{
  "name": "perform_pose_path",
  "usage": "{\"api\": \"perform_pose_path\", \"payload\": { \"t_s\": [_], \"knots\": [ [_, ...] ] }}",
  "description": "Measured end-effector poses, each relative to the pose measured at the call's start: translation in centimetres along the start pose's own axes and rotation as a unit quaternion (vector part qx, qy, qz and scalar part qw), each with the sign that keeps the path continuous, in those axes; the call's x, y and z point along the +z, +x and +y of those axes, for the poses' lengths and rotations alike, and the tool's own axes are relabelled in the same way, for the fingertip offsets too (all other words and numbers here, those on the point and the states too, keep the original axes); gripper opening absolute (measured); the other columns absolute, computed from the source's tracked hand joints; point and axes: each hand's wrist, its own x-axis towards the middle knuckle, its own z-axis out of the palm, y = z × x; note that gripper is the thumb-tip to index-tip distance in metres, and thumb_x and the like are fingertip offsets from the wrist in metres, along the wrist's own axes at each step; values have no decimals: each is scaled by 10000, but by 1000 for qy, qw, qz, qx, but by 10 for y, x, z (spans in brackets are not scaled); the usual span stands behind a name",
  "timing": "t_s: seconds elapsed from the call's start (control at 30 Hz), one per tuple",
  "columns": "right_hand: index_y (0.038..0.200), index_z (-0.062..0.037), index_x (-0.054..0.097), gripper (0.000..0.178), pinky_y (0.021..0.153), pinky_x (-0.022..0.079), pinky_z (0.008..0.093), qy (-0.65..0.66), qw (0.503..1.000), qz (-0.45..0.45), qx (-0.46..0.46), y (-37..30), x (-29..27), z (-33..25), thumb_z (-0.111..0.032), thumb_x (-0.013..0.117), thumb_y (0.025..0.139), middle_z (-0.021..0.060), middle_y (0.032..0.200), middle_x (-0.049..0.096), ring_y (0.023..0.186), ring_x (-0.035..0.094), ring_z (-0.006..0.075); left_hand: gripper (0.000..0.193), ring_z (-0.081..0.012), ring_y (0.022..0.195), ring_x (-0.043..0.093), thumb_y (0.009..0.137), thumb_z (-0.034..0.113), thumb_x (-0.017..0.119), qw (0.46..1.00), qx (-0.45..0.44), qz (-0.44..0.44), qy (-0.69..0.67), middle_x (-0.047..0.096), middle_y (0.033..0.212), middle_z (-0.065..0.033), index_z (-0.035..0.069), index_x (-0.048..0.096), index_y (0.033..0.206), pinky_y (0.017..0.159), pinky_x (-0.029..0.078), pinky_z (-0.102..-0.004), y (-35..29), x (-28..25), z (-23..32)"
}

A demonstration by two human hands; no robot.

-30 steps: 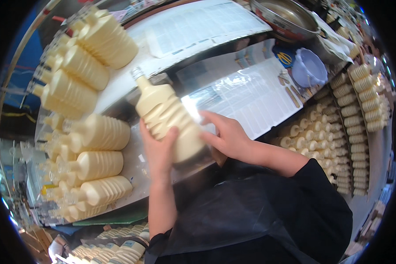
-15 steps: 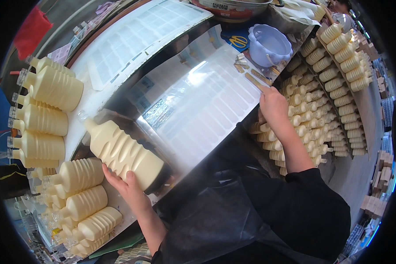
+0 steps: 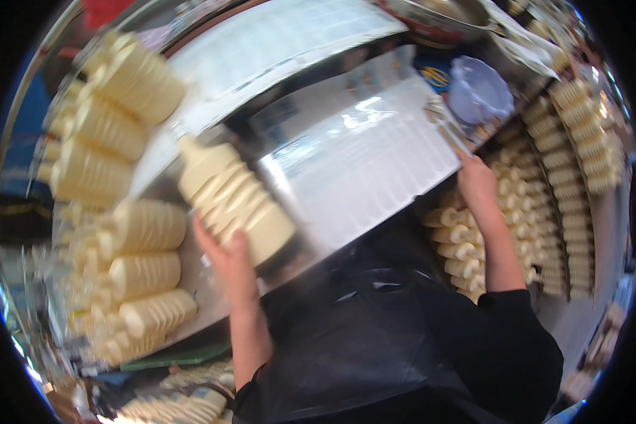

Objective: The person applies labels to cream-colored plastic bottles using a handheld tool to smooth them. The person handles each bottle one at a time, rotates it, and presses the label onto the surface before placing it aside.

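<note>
A cream ridged bottle (image 3: 234,201) with a clear neck lies tilted in my left hand (image 3: 232,258); the fingers and thumb close round its near side. My right hand (image 3: 478,182) is at the right edge of a glossy sheet of pale labels (image 3: 367,166). Its fingers close at the near end of a flat tan stick (image 3: 451,138); motion blur softens the grip. Beside that stick, another small tan strip lies against the sheet's corner.
Several cream bottles (image 3: 148,233) lie stacked at the left. A lilac bowl (image 3: 479,90) and yellow-handled scissors (image 3: 434,75) sit at the far right. More label sheets (image 3: 283,42) cover the raised board behind. Rows of bottles (image 3: 516,205) fill the floor at right.
The whole view has swung, so the table and bottles appear shifted right. Both hands keep nearly the same places relative to the bottle and the stick.
</note>
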Motion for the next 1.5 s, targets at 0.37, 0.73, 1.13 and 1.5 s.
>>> {"api": "perform_pose_path", "payload": {
  "t_s": [0.37, 0.73, 1.13, 1.5],
  "knots": [
    [1441, -85, 542, 547, 715, 564, 499, -60, 997, -39, -39, -27, 6, -12, -82, 572, 896, 170, 978, 658, 799, 692, 382, 887, -310, 1413, 433, 943, 285, 680, 999, 12, -22, -44, 405, 1554, -248, -12, 183, 1614, 1187, 321, -405, -2, -1, 3],
    [1420, -83, 556, 560, 688, 555, 483, -18, 997, -22, -76, -46, -5, -38, -73, 623, 865, 153, 918, 634, 781, 678, 355, 889, -313, 1420, 422, 954, 307, 683, 998, 28, -27, -41, 400, 1555, -249, -15, 182, 1614, 1193, 310, -412, 0, -1, -1],
    [1414, -133, 572, 568, 647, 538, 489, 44, 996, -11, -74, -56, -16, -54, -57, 628, 854, 136, 874, 607, 722, 647, 365, 771, -321, 1483, 342, 984, 173, 579, 999, 27, -10, -15, 294, 1630, -226, 24, 193, 1635, 1229, 250, -429, 1, -4, -13],
    [1150, -105, 691, 255, 588, 532, 437, 111, 983, 102, -107, -53, -11, -48, -104, 702, 896, 104, 843, 587, 659, 646, 321, 806, -305, 1444, 384, 1008, 332, 621, 999, 43, -15, -10, 336, 1591, -219, 17, 208, 1624, 1210, 286, -430, 0, -3, -11]
  ]
}}
